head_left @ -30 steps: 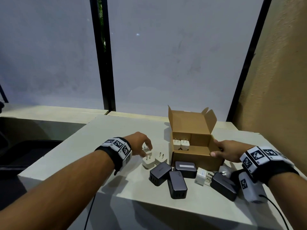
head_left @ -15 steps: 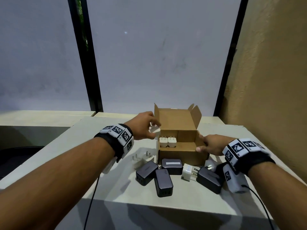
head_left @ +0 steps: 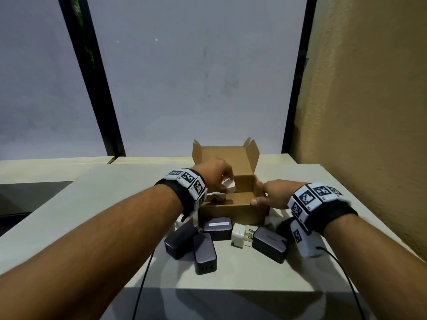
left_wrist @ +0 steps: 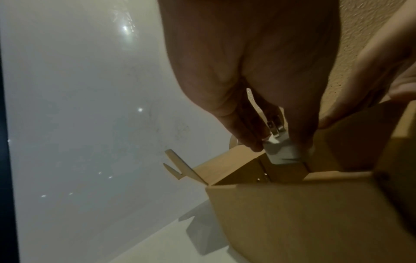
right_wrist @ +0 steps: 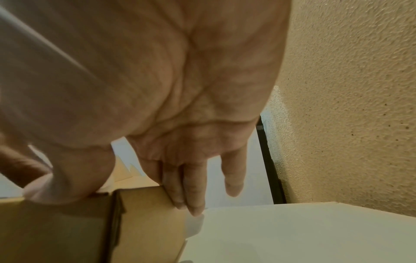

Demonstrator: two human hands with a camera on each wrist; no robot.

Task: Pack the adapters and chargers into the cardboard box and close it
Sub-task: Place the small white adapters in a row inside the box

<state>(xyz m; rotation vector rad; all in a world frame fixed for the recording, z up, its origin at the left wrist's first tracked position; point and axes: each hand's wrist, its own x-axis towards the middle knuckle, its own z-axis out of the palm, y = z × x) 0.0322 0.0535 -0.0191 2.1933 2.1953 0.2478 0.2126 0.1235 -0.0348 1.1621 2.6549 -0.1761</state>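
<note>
An open cardboard box point(head_left: 233, 212) stands mid-table with its lid flaps up. My left hand point(head_left: 216, 177) pinches a small white adapter point(head_left: 229, 183) over the box's left side; in the left wrist view the white adapter point(left_wrist: 282, 151) hangs prongs-up between thumb and fingers above the cardboard box point(left_wrist: 292, 204). My right hand point(head_left: 271, 195) grips the box's right wall, thumb on the rim; the right wrist view shows its fingers point(right_wrist: 189, 194) against the box's outer side point(right_wrist: 144, 222). Another white adapter point(head_left: 218, 196) shows inside, partly hidden by my wrist.
In front of the box lie several dark chargers point(head_left: 204, 254) and a white adapter point(head_left: 240, 235) on the pale table point(head_left: 115, 204). A textured tan wall point(head_left: 369, 112) rises close on the right. Cables point(head_left: 143, 285) hang over the table's front edge.
My left hand picked a white adapter off the table and carried it right, over the box's left side. My right hand has stayed on the box's right wall.
</note>
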